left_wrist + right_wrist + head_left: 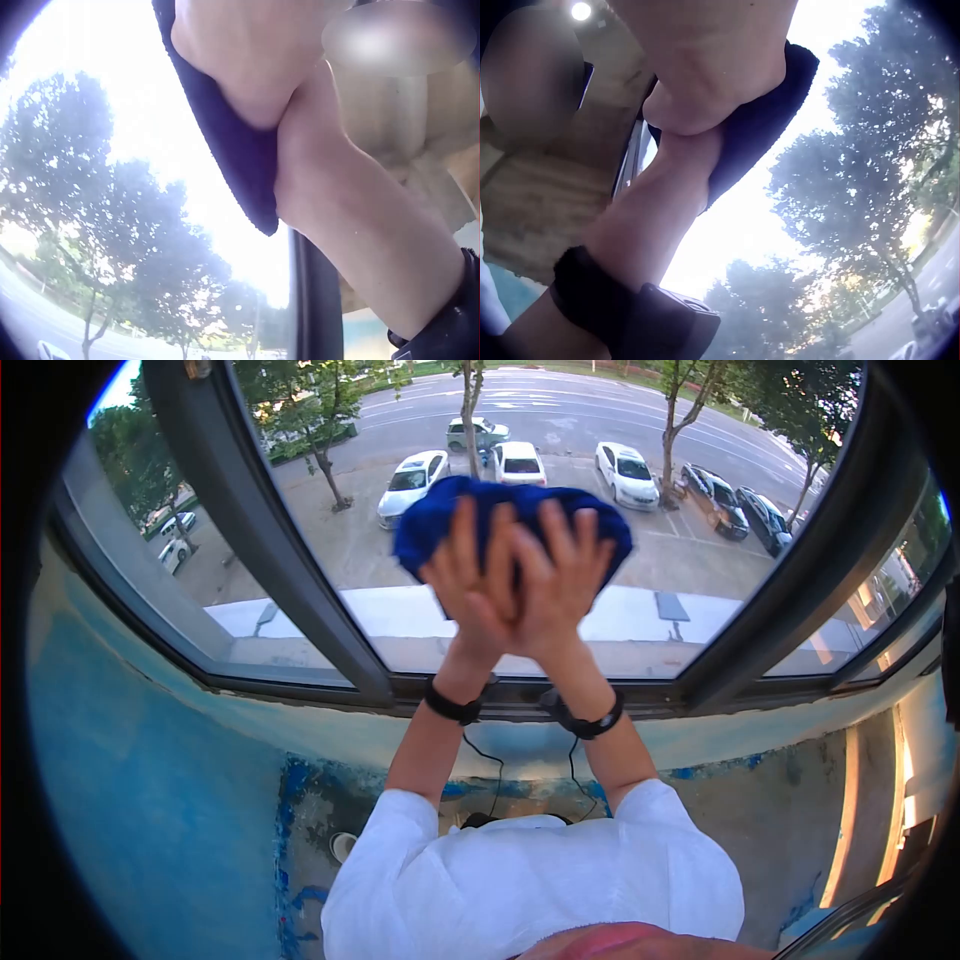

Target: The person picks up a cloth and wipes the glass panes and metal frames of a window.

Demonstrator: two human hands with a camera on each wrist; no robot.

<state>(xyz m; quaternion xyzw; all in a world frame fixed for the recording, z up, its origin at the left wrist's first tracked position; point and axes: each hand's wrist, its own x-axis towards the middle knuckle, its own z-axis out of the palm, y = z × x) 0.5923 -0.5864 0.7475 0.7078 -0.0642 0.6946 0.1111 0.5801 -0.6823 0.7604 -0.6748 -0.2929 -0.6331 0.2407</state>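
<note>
A dark blue cloth (425,520) is spread against the window glass (350,550) in the head view. My left hand (472,580) presses on its left half with the fingers extended. Close beside it, my right hand (555,590) lies on the right half, fingers straight and spread. The two hands meet at the thumbs. In the left wrist view the cloth (247,165) shows as a dark edge beneath the hands, against bright glass. From the right wrist the cloth (761,127) sticks out past the hands; the fingertips are hidden there.
Dark window frame bars (265,530) stand to the left and right (770,560) of the hands. Below runs the sill (520,705). Black wristbands (455,703) with cables hang from both wrists. Outside are parked cars (627,475), trees and a road.
</note>
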